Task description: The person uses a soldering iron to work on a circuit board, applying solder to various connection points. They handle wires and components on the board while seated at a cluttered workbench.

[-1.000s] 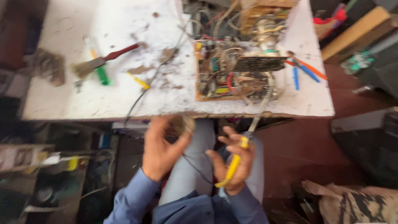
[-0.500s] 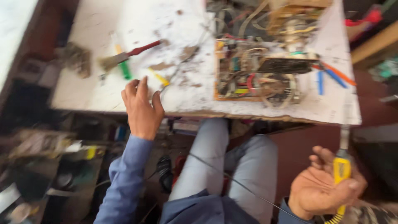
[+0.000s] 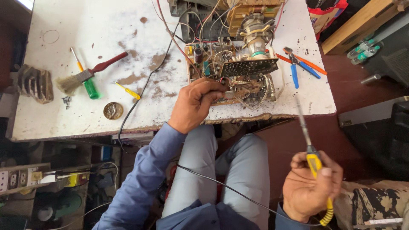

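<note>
Work mid-way: left hand (image 3: 194, 104), fingers curled on the near edge of the open brown circuit board (image 3: 232, 72) crowded with wires on the white desk (image 3: 85, 34). Right hand (image 3: 311, 189), fingers wrapped around yellow-handled soldering iron (image 3: 313, 164), held well off. Blue-handled pliers (image 3: 298, 64) beyond, untouched.

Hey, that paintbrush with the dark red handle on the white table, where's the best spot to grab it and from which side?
Take the paintbrush by its red handle, near the middle, coming from the table's far side. The handle lies flat, angled up to the right with bare table above it. Its bristle end lies against the green-handled screwdriver, so reaching there would likely knock that.
</note>
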